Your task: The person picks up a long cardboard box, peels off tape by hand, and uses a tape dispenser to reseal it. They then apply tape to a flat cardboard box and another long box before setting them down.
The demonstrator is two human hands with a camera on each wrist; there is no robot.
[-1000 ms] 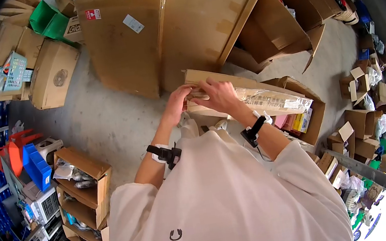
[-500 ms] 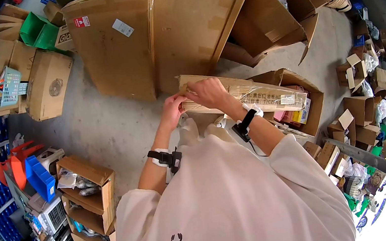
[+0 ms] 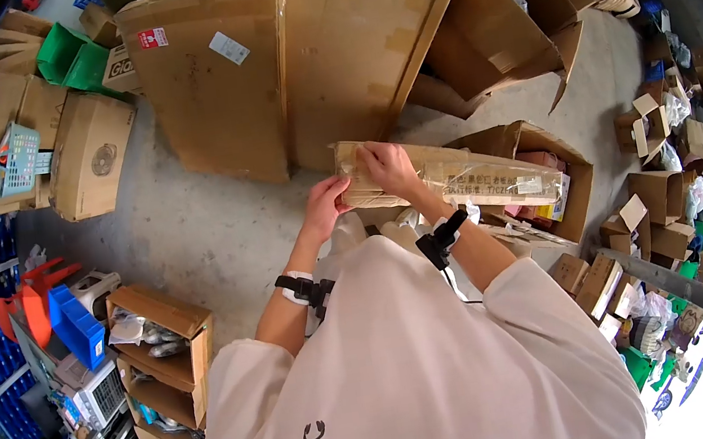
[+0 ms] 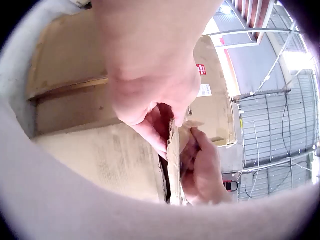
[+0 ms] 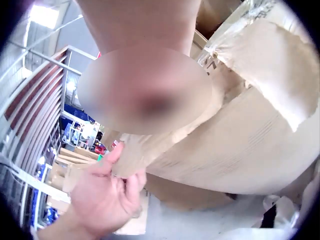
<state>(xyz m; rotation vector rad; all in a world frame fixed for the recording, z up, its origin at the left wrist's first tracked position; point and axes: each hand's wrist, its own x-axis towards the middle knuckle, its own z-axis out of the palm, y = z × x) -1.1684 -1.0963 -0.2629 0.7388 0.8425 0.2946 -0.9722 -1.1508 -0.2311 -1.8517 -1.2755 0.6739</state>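
A long, narrow cardboard box [image 3: 472,172] wrapped in clear tape, with dark printed characters on its side, lies across the front of the person. At its left end, the left hand [image 3: 325,210] pinches the cardboard edge between thumb and fingers. Just to the right, the right hand [image 3: 389,168] has its fingers curled on the box's upper side near that end. In the left wrist view a torn cardboard edge [image 4: 173,160] runs between the two hands. The right wrist view shows the left hand [image 5: 105,200] gripping a cardboard flap [image 5: 137,155]; the right hand is blurred there.
Large flat cartons [image 3: 213,86] stand upright ahead. An open carton [image 3: 578,186] with colourful packages sits behind the box's right end. Shelving cartons [image 3: 160,366] and a blue bin [image 3: 76,324] are at left. Small open boxes [image 3: 658,201] crowd the right side.
The right hand has drawn back to the right from beside the left hand, baring more of the box's left end. The left hand stays at that end. The head view has shifted slightly.
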